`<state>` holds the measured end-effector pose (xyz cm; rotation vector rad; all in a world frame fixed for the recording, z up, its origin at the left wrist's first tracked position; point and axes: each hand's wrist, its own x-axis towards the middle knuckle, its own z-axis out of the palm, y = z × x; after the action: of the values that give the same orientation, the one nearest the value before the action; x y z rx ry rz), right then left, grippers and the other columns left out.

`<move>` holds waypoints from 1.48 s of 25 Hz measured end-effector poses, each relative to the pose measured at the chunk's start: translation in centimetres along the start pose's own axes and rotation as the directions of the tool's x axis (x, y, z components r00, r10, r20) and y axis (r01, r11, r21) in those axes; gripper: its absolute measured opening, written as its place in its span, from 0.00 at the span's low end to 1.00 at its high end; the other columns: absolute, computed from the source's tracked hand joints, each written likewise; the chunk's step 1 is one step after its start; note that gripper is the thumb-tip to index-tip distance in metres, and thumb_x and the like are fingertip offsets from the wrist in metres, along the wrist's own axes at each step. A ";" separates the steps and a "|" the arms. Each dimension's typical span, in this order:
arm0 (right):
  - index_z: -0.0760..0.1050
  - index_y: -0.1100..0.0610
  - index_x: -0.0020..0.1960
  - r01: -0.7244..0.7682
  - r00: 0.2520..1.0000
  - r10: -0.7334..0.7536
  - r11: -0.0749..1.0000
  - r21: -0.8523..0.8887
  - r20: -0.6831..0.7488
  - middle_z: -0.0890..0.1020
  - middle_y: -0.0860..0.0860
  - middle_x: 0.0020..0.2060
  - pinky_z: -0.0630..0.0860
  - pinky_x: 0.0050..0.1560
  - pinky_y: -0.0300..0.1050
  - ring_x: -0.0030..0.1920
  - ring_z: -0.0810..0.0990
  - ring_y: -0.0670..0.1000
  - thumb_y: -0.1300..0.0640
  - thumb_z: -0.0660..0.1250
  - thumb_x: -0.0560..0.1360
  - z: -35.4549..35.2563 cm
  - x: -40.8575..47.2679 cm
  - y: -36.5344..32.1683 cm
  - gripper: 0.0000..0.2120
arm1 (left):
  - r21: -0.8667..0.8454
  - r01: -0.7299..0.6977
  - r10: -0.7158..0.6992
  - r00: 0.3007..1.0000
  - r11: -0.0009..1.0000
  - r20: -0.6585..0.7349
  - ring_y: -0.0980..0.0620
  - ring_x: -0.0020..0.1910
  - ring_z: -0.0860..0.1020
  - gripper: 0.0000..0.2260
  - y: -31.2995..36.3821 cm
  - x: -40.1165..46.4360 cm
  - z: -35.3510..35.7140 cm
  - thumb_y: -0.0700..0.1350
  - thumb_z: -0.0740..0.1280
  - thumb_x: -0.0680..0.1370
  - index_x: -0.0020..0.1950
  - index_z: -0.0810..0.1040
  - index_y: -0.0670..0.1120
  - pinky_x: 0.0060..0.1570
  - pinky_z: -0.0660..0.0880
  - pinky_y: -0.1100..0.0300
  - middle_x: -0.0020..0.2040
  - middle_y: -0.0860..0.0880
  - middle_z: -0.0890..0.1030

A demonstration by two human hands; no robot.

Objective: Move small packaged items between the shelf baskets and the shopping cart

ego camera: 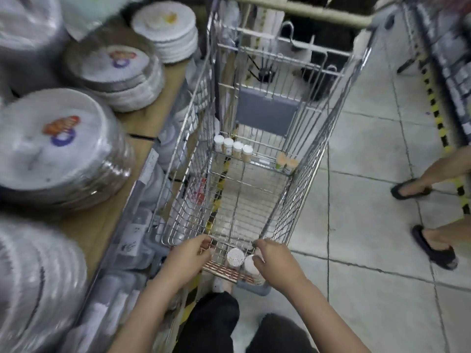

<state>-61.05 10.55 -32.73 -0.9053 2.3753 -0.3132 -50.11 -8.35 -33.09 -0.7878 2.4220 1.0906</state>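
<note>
Cart (300, 159): shiny silver wire in a grid. It is long and narrow and stands on the floor beside the shelf.
Left hand (190, 258): fingers curled round the near wire rim of the cart.
Right hand (274, 259): fingers curled at the near rim too. It is touching a jar, but it is not clear if it grips the wire or the jar.
Near jars (235, 258): two small round jars with white lids, in the cart's near end between the hands. One lid has little dots.
Far jars (233, 147): four small clear jars in a row with white lids and tan stuff inside, at the cart's far end.
Orange pack (286, 163): peach tops, in the far right corner.
Plates (61, 149): round white stacks in shiny clear wrap on the wooden shelf (142, 123). Red and purple labels, too blurry to read.
Floor (369, 225): pale square tiles.
Feet (433, 247): another person's, in dark slippers, on the right.
</note>
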 end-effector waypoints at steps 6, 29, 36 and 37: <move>0.73 0.54 0.65 0.064 0.997 -0.067 0.994 0.085 0.032 0.78 0.53 0.61 0.72 0.59 0.46 0.61 0.76 0.55 0.54 0.61 0.77 -3.9 -6.3 1.5 0.17 | -0.233 0.002 -0.049 0.980 0.973 -0.195 0.58 0.56 0.76 0.12 3.9 -9.6 2.1 0.47 0.66 0.78 0.61 0.74 0.53 0.56 0.72 0.64 0.53 0.59 0.77; 0.73 0.47 0.62 0.775 0.478 -0.824 0.559 0.296 0.304 0.76 0.39 0.53 0.67 0.42 0.20 0.50 0.73 0.35 0.54 0.62 0.79 1.2 -26.9 -26.1 0.12 | -0.713 0.005 -0.708 0.124 0.701 -0.695 0.62 0.49 0.77 0.07 -3.2 -54.5 8.6 0.43 0.65 0.78 0.56 0.76 0.51 0.47 0.74 0.66 0.49 0.55 0.81; 0.76 0.51 0.60 0.840 0.437 -0.899 0.419 0.344 0.028 0.79 0.41 0.54 0.71 0.45 0.25 0.53 0.76 0.38 0.56 0.63 0.78 2.4 -28.9 -35.2 0.11 | -0.577 -0.039 -0.569 0.128 0.816 -0.812 0.61 0.49 0.78 0.08 -8.9 -60.4 0.5 0.44 0.65 0.78 0.51 0.76 0.57 0.46 0.71 0.71 0.49 0.58 0.81; 0.76 0.51 0.59 0.842 0.444 -0.896 0.409 0.351 -0.021 0.80 0.42 0.53 0.72 0.48 0.27 0.53 0.76 0.39 0.56 0.64 0.78 2.1 -28.8 -36.1 0.11 | -0.537 -0.028 -0.527 0.149 0.843 -0.837 0.62 0.49 0.78 0.07 -9.1 -60.3 -1.2 0.44 0.65 0.78 0.52 0.76 0.56 0.46 0.71 0.72 0.49 0.58 0.81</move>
<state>-23.04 2.96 -7.60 -1.8793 1.3836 -0.9448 2.19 6.10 -5.24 -2.7504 2.6252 1.1385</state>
